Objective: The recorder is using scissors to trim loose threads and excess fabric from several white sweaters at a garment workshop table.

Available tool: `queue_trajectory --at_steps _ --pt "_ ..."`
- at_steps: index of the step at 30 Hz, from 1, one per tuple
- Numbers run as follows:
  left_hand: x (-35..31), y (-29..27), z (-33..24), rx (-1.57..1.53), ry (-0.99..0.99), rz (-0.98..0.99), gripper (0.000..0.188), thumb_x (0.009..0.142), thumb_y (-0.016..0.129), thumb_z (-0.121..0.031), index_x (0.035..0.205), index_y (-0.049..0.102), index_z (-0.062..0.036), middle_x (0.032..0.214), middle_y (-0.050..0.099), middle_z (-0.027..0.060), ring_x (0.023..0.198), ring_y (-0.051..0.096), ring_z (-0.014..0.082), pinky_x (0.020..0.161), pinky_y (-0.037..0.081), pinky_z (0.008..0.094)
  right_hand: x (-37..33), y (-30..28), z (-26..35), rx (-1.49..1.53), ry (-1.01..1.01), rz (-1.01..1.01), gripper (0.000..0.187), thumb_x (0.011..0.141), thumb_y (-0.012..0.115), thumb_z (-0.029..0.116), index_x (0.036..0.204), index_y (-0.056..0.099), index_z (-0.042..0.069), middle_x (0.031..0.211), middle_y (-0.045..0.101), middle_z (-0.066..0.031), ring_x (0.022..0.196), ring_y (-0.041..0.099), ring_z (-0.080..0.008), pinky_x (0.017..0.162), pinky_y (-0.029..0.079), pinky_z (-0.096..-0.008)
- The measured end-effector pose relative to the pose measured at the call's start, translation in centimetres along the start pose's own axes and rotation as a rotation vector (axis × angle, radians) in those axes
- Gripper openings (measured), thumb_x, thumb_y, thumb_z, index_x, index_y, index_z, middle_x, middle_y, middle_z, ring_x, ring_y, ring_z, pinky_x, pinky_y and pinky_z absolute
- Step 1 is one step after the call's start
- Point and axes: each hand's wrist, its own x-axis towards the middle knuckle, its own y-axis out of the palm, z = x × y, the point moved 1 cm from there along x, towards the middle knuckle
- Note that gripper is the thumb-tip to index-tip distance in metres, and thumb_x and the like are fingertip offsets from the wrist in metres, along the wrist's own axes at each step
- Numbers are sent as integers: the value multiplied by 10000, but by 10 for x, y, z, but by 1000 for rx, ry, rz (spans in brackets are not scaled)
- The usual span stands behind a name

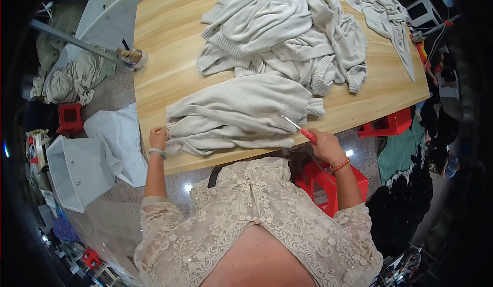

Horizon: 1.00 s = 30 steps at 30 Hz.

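Note:
A light grey knit sweater (233, 113) lies in folds along the near edge of the wooden table (162, 76). At its left end my left hand (158, 137) is closed, with the fingers pinching the edge of the knit. My right hand (326, 147) grips a red-handled tool (307, 134) with a thin metal shaft. The shaft points up and left, and its tip rests on or just over the sweater near the ribbed band at the right. What kind of tip it has is too small to tell.
Beyond the sweater is a heap of similar grey knits (272, 22); another knit (382, 17) hangs toward the table's right edge. A cup of tools (136, 60) stands at the left edge. Red stools (387, 124) and a white bin (79, 171) are on the floor.

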Motion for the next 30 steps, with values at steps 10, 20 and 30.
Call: queue_trajectory --at_steps 10,20,30 --pt "-100 31 -32 698 750 -36 888 691 781 -345 1426 355 -87 1392 368 231 1234 388 418 1041 277 512 21 34 46 -150 72 -127 115 768 659 166 803 615 65 759 657 -191 757 647 -369 689 513 -474" --pt "-112 -23 -39 675 935 395 424 656 738 -16 1061 619 -63 1051 562 129 966 530 322 857 434 408 19 141 59 -70 -109 -177 125 757 605 84 872 558 73 838 571 -170 723 595 -368 626 459 -486" --pt "-157 7 -185 220 498 825 170 753 649 3 921 645 -20 807 590 43 680 532 124 602 407 234 54 23 113 391 -171 -151 291 748 727 169 1016 644 93 966 656 -153 900 635 -349 783 504 -423"
